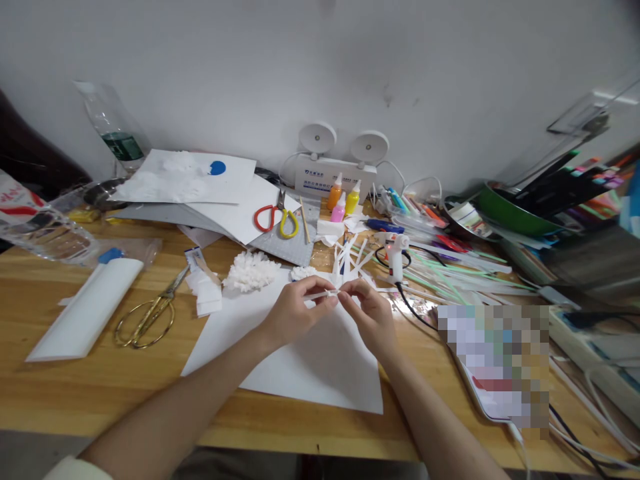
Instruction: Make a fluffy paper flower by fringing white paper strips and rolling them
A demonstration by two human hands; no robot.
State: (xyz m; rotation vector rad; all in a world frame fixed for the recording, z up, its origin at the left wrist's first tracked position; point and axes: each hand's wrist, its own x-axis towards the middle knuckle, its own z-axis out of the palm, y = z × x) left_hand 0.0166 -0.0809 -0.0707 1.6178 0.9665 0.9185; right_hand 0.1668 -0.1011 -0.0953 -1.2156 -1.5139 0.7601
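My left hand [297, 308] and my right hand [369, 312] meet over a white sheet of paper [320, 373], fingertips almost touching. Between them they pinch a thin white paper strip [330, 293], partly hidden by the fingers. Just beyond the fingers, more white strips [350, 260] lie in a loose fan. A ruffled white paper piece [251, 271] sits left of my left hand, and a smaller ruffled piece [303, 273] is right behind it. To the right of the strips stands a white glue gun [395, 257] with a black cord.
Gold-handled scissors [150, 319] and a rolled white sheet [87, 310] lie at left. Red-and-yellow-handled scissors [278, 219] rest on stacked boards behind. Paint bottles [335, 193] stand near the wall. A tablet-like device [487, 387], partly pixelated, and a power strip [595, 373] occupy the right.
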